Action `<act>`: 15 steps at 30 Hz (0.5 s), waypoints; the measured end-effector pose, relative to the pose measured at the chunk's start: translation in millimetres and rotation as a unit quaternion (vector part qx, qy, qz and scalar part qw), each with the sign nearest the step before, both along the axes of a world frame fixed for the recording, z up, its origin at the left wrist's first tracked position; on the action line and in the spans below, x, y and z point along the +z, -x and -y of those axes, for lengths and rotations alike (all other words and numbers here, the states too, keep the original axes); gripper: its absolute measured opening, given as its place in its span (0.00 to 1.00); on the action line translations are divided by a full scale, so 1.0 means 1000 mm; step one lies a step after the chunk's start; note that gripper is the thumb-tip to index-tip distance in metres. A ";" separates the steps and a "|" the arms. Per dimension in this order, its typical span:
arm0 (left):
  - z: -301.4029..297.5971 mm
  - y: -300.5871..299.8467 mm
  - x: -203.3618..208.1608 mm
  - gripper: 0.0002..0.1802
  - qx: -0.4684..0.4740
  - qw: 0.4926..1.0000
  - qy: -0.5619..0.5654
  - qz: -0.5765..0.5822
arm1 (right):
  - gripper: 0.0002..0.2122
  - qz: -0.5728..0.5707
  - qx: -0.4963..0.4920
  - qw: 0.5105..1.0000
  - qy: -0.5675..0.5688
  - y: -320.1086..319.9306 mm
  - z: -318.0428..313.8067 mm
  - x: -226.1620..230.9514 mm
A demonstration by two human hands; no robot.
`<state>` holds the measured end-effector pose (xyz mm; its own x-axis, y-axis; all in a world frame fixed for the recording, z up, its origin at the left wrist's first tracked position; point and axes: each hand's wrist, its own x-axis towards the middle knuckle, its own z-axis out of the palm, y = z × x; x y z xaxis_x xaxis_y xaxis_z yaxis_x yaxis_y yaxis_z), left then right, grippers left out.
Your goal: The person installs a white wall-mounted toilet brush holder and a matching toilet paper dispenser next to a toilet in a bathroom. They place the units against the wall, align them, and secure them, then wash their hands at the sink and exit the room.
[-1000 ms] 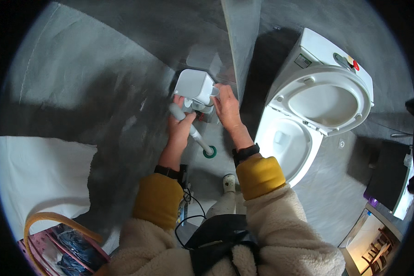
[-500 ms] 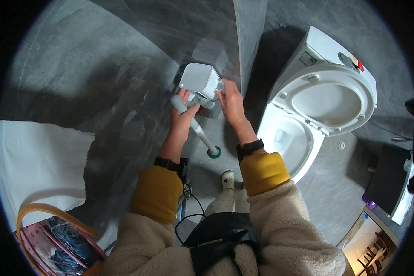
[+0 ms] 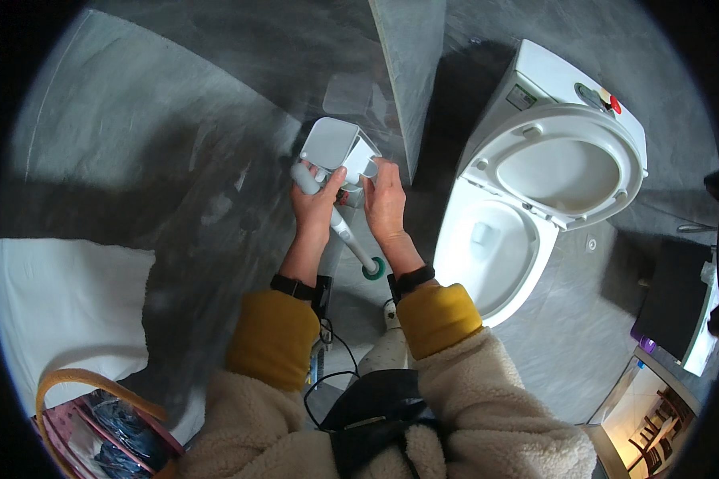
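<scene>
A white box with a rounded grey lid sits by the dark wall ahead of me. Its right side has a white flap tilted outward. My left hand is closed round a white stick with a thick grey end and a green round head, which looks like a toilet brush. The left thumb also presses against the box's near side. My right hand is closed, its fingertips pinching the flap's rounded edge. A small clear container shows beneath the box, partly hidden by the hands.
To the right stands a white toilet with its lid and seat raised. A grey partition separates it from the box. White cloth and a basket with a brown handle are at left. A black cable hangs near my waist.
The flap on the box's right side stands further out now. My right hand has shifted left and down, and my left thumb has come up against the box. The whole view has shifted slightly.
</scene>
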<state>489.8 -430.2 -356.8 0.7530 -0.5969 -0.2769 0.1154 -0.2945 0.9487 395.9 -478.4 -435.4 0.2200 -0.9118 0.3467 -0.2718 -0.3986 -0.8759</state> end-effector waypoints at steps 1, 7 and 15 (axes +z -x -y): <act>-0.003 0.001 -0.003 0.37 0.005 1.000 0.010 -0.002 | 0.18 0.009 0.006 1.000 0.007 0.003 0.001 -0.002; -0.041 0.007 -0.020 0.26 -0.041 0.998 0.017 0.051 | 0.17 0.015 0.085 0.996 -0.021 0.041 0.001 -0.010; -0.077 0.032 -0.024 0.25 -0.095 0.993 -0.027 -0.065 | 0.16 -0.018 0.110 0.992 -0.066 0.108 -0.022 -0.013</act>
<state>457.3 -353.5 -380.7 0.5848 -0.7063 -0.3990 0.1727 -0.3721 0.9120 288.3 -456.8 -448.4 0.4280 -0.8774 0.2168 -0.2227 -0.3349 -0.9156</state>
